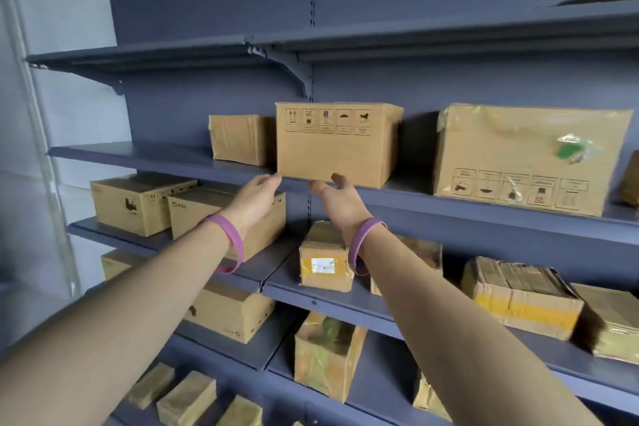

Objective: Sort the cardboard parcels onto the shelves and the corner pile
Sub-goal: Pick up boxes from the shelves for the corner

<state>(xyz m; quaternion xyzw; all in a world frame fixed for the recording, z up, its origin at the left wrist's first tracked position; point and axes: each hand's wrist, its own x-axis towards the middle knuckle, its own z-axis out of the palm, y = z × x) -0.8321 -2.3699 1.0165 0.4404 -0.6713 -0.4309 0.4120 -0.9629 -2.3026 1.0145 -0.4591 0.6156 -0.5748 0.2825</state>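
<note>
Head view: cardboard parcel with handling symbols (335, 145) upright on upper shelf (155, 157), between smaller box (242, 138) and larger taped box (529, 156). Probably stiff, fairly light, corners crushable; best gripped at both sides, low. Left hand (257, 195) and right hand (337, 199) spread, fingers relaxed, holding nothing, fingertips at parcel's lower front edge; contact unclear.

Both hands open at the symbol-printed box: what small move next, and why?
Probably push it slightly deeper with both palms: the box stands at the front lip of the shelf, and the left hand and right hand are open at its bottom edge, gripping nothing.
</note>
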